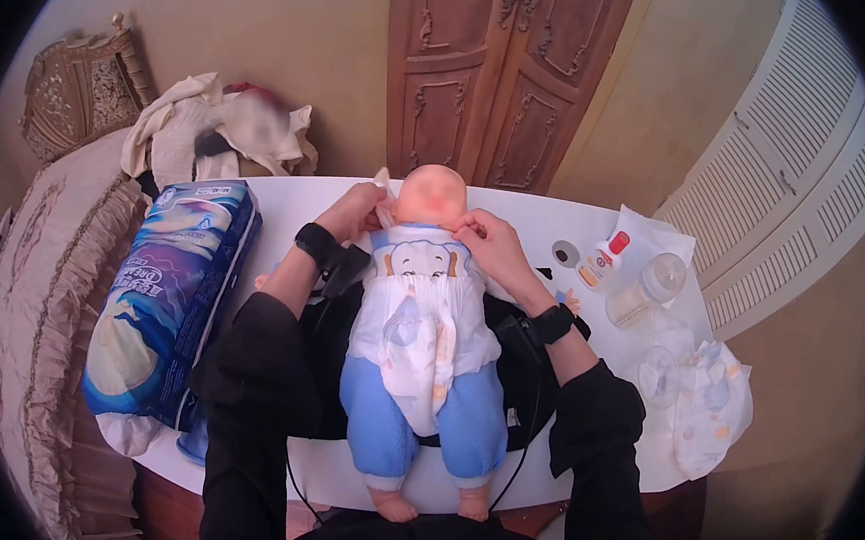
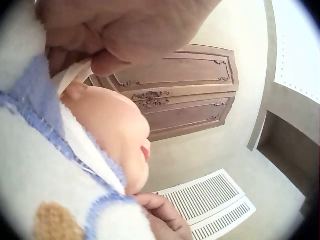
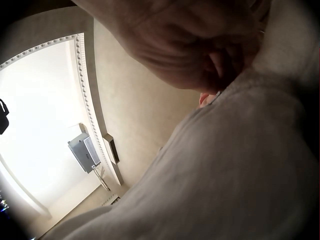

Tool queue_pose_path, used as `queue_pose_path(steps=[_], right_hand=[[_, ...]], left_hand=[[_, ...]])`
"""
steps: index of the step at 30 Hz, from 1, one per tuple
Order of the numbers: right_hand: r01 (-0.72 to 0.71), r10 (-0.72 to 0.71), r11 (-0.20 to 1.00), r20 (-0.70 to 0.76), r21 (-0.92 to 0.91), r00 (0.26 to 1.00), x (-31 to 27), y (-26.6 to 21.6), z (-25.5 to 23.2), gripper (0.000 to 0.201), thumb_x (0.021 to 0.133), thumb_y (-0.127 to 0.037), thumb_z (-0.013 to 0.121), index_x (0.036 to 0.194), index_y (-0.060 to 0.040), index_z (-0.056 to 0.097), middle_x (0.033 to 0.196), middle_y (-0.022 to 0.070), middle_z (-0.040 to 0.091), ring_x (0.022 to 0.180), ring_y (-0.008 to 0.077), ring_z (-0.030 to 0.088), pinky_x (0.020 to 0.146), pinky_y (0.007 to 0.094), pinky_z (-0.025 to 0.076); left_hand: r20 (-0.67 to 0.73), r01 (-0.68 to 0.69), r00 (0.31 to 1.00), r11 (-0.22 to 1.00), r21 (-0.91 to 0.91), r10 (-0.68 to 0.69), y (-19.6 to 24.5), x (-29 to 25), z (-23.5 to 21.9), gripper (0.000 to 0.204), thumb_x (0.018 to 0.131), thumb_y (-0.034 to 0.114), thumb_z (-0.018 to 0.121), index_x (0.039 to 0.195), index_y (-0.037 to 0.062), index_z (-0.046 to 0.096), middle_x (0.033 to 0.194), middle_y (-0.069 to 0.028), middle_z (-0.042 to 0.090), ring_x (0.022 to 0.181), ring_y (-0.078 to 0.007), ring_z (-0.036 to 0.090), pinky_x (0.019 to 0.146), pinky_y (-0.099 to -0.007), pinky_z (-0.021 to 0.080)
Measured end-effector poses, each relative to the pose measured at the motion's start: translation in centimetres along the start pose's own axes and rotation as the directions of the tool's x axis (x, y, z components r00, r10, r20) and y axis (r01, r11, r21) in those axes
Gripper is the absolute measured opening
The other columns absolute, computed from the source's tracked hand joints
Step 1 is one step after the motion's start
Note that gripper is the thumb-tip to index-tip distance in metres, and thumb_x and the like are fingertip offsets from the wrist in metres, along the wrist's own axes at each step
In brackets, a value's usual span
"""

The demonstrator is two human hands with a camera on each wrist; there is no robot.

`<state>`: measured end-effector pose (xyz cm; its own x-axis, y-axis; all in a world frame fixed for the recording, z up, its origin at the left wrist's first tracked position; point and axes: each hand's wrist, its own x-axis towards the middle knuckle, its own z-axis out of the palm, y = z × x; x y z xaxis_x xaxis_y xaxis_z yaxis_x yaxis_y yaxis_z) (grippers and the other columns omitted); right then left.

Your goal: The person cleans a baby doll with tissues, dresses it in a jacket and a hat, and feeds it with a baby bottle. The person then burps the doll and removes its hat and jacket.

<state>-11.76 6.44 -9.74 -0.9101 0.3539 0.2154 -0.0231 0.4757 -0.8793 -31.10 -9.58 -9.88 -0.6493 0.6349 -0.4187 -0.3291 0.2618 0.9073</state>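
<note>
A baby doll (image 1: 432, 194) lies face up on a black pad, dressed in a white and blue bib-like top (image 1: 424, 252) and blue trousers (image 1: 380, 407). A diaper (image 1: 417, 349) lies over its belly. My left hand (image 1: 356, 212) pinches white cloth beside the doll's neck; in the left wrist view the left hand (image 2: 120, 30) grips that cloth near the doll's ear. At the other side of the neck my right hand (image 1: 492, 246) pinches the blue-edged collar (image 2: 117, 199). The right hand (image 3: 195, 45) has curled fingers, their tips hidden.
A blue diaper pack (image 1: 165, 291) stands at the left of the white table (image 1: 287, 205). To the right are a red-capped bottle (image 1: 602, 262), a baby bottle (image 1: 644, 290), a clear cup (image 1: 658, 376) and another diaper (image 1: 712, 405). Clothes (image 1: 186, 132) lie behind at left.
</note>
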Motion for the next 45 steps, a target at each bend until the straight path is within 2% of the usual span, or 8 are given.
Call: queue_pose_path(steps=[6, 12, 17, 19, 21, 23, 31, 45], right_hand=[[0.002, -0.002, 1.000, 0.025, 0.030, 1.000, 0.3, -0.1, -1.0, 0.016, 0.088, -0.012, 0.057, 0.098, 0.0006, 0.061, 0.088, 0.0048, 0.064, 0.081, 0.0099, 0.058, 0.073, 0.0225, 0.046], [0.040, -0.007, 0.793, -0.056, 0.608, 0.998, -1.0, -6.5, -1.8, 0.039, 0.090, -0.020, 0.060, 0.121, -0.0001, 0.050, 0.110, 0.0081, 0.059, 0.098, 0.0145, 0.057, 0.079, 0.0279, 0.049], [-0.101, -0.040, 0.603, 0.157, 0.791, 0.987, 0.8, -4.5, -2.8, 0.039, 0.087, -0.017, 0.064, 0.118, 0.0020, 0.051, 0.108, 0.0104, 0.060, 0.098, 0.0158, 0.059, 0.079, 0.0303, 0.050], [0.034, 0.109, 0.636, -0.133, 0.771, 0.985, 2.2, -2.4, -3.6, 0.032, 0.083, -0.013, 0.065, 0.111, 0.0012, 0.056, 0.102, 0.0096, 0.063, 0.093, 0.0175, 0.061, 0.079, 0.0312, 0.051], [0.036, 0.184, 0.846, -0.355, 0.531, 0.917, 3.6, 0.0, -4.4, 0.024, 0.080, -0.014, 0.064, 0.097, 0.0019, 0.061, 0.089, 0.0098, 0.065, 0.083, 0.0165, 0.063, 0.071, 0.0316, 0.050], [-0.002, -0.222, 0.905, -0.478, -0.425, 0.850, 5.1, 3.1, -4.4, 0.024, 0.079, -0.020, 0.064, 0.088, 0.0028, 0.062, 0.078, 0.0110, 0.064, 0.076, 0.0165, 0.063, 0.064, 0.0347, 0.048], [-0.163, 0.160, 0.974, 0.032, 0.156, 0.987, 6.9, 5.8, 0.7, 0.037, 0.094, -0.028, 0.042, 0.090, 0.0028, 0.063, 0.080, 0.0090, 0.065, 0.073, 0.0172, 0.060, 0.065, 0.0338, 0.046], [-0.736, 0.507, 0.477, 0.534, 0.480, 0.677, 7.3, 3.5, -0.6, 0.048, 0.098, -0.041, 0.034, 0.116, -0.0015, 0.052, 0.104, 0.0103, 0.062, 0.090, 0.0162, 0.057, 0.084, 0.0298, 0.047]], left_hand=[[-0.297, -0.396, 0.778, 0.799, 0.453, 0.554, 1.2, -3.7, -0.6, 0.039, 0.091, 0.031, 0.044, 0.095, -0.0030, 0.063, 0.091, -0.0121, 0.065, 0.080, -0.0203, 0.062, 0.072, -0.0341, 0.048], [0.236, -0.431, 0.853, 0.884, -0.183, 0.465, 4.6, -10.3, 5.2, 0.036, 0.096, 0.027, 0.045, 0.115, -0.0013, 0.054, 0.107, -0.0100, 0.062, 0.095, -0.0168, 0.062, 0.083, -0.0303, 0.049], [0.300, -0.401, 0.852, 0.903, -0.155, 0.430, 4.9, -10.6, 6.8, 0.037, 0.096, 0.025, 0.044, 0.119, -0.0024, 0.051, 0.111, -0.0113, 0.061, 0.099, -0.0175, 0.061, 0.088, -0.0324, 0.047], [0.349, -0.411, 0.845, 0.910, -0.060, 0.405, 4.8, -9.8, 5.8, 0.041, 0.096, 0.028, 0.045, 0.124, -0.0012, 0.050, 0.110, -0.0091, 0.062, 0.099, -0.0167, 0.060, 0.089, -0.0315, 0.045], [0.175, -0.506, 0.856, 0.857, 0.099, 0.486, 3.1, -6.7, 4.2, 0.043, 0.095, 0.030, 0.045, 0.126, 0.0012, 0.050, 0.112, -0.0074, 0.061, 0.101, -0.0166, 0.058, 0.090, -0.0311, 0.044], [0.011, -0.552, 0.821, 0.788, 0.273, 0.571, 1.7, -4.2, 3.5, 0.044, 0.095, 0.033, 0.045, 0.128, 0.0036, 0.050, 0.113, -0.0056, 0.060, 0.103, -0.0165, 0.056, 0.090, -0.0306, 0.042], [-0.053, -0.217, 0.975, 0.976, -0.016, 0.216, 0.0, -2.3, 3.6, 0.056, 0.092, 0.053, 0.043, 0.130, 0.0110, 0.044, 0.126, -0.0054, 0.046, 0.116, -0.0188, 0.040, 0.094, -0.0448, 0.033], [0.229, 0.196, 0.966, 0.923, -0.332, -0.122, -2.1, 4.8, -0.5, 0.072, 0.097, 0.051, 0.021, 0.125, -0.0139, 0.039, 0.113, -0.0183, 0.054, 0.092, -0.0255, 0.054, 0.089, -0.0345, 0.043]])
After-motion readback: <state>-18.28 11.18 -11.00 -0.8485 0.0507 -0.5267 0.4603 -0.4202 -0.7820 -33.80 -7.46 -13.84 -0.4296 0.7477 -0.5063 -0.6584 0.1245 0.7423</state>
